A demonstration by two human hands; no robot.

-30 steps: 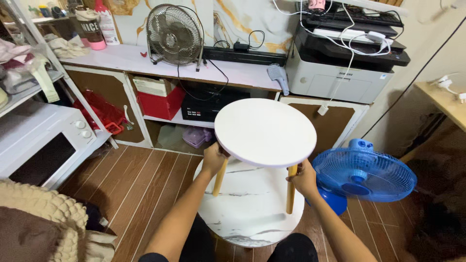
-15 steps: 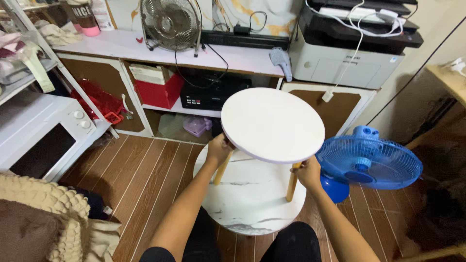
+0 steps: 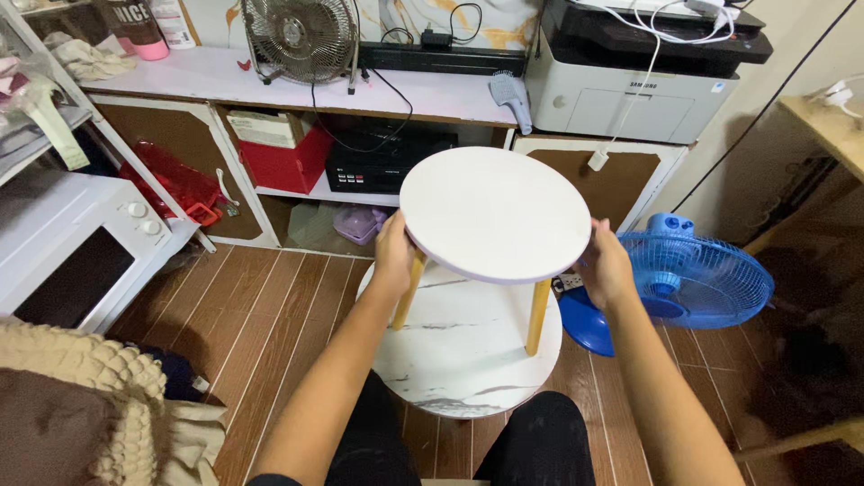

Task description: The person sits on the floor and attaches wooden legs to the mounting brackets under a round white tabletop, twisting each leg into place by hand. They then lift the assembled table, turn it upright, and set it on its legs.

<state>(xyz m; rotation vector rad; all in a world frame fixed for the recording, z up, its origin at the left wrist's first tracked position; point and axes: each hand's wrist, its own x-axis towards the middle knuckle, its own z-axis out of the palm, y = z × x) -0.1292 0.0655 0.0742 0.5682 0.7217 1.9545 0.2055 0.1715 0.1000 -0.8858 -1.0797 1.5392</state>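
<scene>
A small round white stool (image 3: 493, 211) with yellow wooden legs stands on top of a larger round marble-patterned table (image 3: 463, 355). My left hand (image 3: 393, 252) grips the left rim of the stool's top. On the right rim, my right hand (image 3: 605, 264) holds the edge. Two of the stool's legs show below the top, resting on the marble surface. My knees in dark trousers sit just below the table.
A blue floor fan (image 3: 677, 279) lies tilted at the right of the table. A white microwave (image 3: 67, 247) stands at the left. Behind is a shelf unit (image 3: 270, 90) with a grey fan (image 3: 299, 36), a printer (image 3: 634, 67) and a red box (image 3: 288, 162). A knitted cushion (image 3: 81, 396) sits at lower left.
The view has shifted, and the stool now appears closer. My right hand has moved from the stool's right leg up to the rim, and my left hand sits higher on the rim.
</scene>
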